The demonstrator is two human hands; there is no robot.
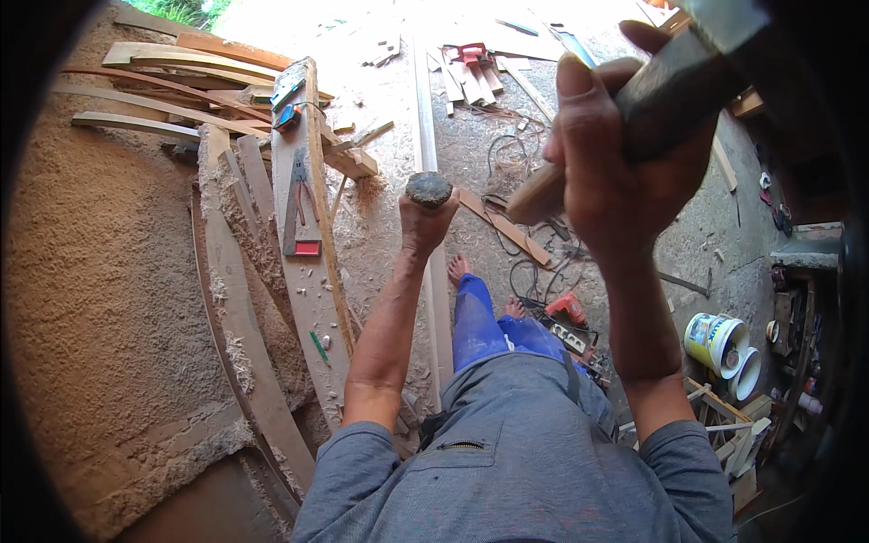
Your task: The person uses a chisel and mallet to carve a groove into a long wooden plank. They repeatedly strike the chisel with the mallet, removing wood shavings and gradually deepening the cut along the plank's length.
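Observation:
My left hand (424,226) is closed around an upright chisel (429,188). Only the worn, round butt of its handle shows; the blade is hidden below my fist. Beneath it runs a long, pale, narrow timber (440,312), reaching from beside my legs toward the bright far side. Raised high at the right, close to the camera, my right hand (625,163) wraps around a wooden mallet (674,95). The mallet's handle end points down and left, while its head is partly cut off at the upper right. The two tools are apart.
On the left, a plank bench (312,262) bears a try square (294,204), pliers (306,192) and a tape measure (288,118). Curved boards (163,104) lie on sawdust behind it. A red power tool (566,308) and cords lie near my bare feet; buckets (720,344) stand right.

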